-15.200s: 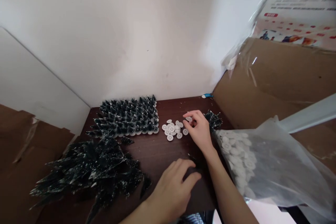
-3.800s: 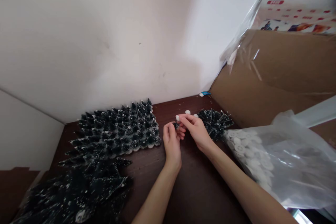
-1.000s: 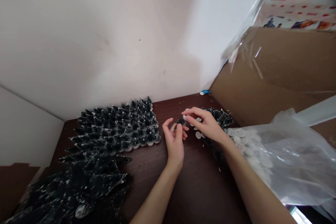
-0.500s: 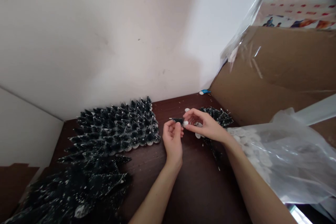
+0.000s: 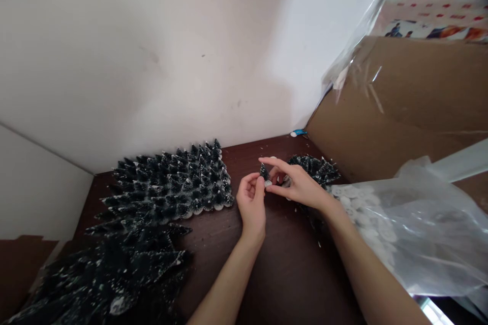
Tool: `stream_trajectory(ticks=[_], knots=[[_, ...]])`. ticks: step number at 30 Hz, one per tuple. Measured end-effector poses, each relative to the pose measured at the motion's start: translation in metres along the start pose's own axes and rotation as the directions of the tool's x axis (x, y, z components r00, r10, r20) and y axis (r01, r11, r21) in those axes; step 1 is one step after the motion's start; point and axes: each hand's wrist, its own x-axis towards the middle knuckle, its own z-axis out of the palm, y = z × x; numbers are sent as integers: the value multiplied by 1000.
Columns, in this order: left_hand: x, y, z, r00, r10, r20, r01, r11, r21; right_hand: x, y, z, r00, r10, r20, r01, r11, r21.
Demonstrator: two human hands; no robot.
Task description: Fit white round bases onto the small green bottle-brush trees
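Left hand point(image 5: 252, 205) pinched a small tree point(image 5: 264, 171), probably light, soft-bristled and best held by its stiffer white base point(image 5: 268, 183); right hand point(image 5: 301, 188) curved half-open around it, grip unclear.

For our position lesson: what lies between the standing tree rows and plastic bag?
Head view: left hand, right hand, a held tree, white discs, a dark tree pile.

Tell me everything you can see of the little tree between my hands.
The tree is a small, dark cone, bristly by its look and flecked with white, with a pale, round base at its foot. It is nearly upright, tip up, over the table. Your left hand pinches it low down; your right hand curves around its other side, though whether those fingers touch it is unclear.
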Motion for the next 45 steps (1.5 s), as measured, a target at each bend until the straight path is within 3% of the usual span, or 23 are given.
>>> stream_trajectory(ticks=[7,10,13,15,16,18,21,25,27,29,31,33,36,45], knots=[[0,1,1,1000,-16,-22,16,999,-30,-1,-1,-1,1000,14,-13,-14,1000,-17],[-1,1,1,999,-43,-18,41,995,-92,-1,-1,-4,995,42,-93,-41,999,5],[-4,3,1,995,-56,77,61,996,-62,-2,0,-7,965,78,-249,-61,995,76],[-7,7,2,970,-92,226,102,994,-33,-1,1,-5,938,104,-330,-61,989,136],[-8,9,2,933,-138,333,153,988,-19,-1,2,-3,927,114,-356,-60,985,159],[-10,14,2,812,-247,530,275,961,26,2,1,1,917,127,-379,-61,982,181],[-12,19,-1,570,-361,738,383,912,151,14,-7,7,929,111,-354,-67,989,135],[-12,21,-7,198,-443,875,339,868,362,52,-21,14,971,43,-234,-47,999,-12],[-11,22,-9,110,-461,881,305,859,411,77,-22,19,988,13,-154,-27,996,-84],[-10,24,-10,100,-464,880,299,858,418,101,-17,28,996,4,-86,-20,983,-185],[-10,27,-10,137,-468,873,299,860,414,118,-8,38,999,20,-36,-31,944,-328],[-11,30,-9,169,-477,862,290,860,419,128,-1,49,999,34,-17,-38,892,-450],[-11,31,-7,173,-503,847,269,851,450,131,8,60,999,28,-28,-39,836,-547],[-11,24,-5,177,-531,829,271,836,477,128,22,66,990,-31,-135,-24,922,-386]])
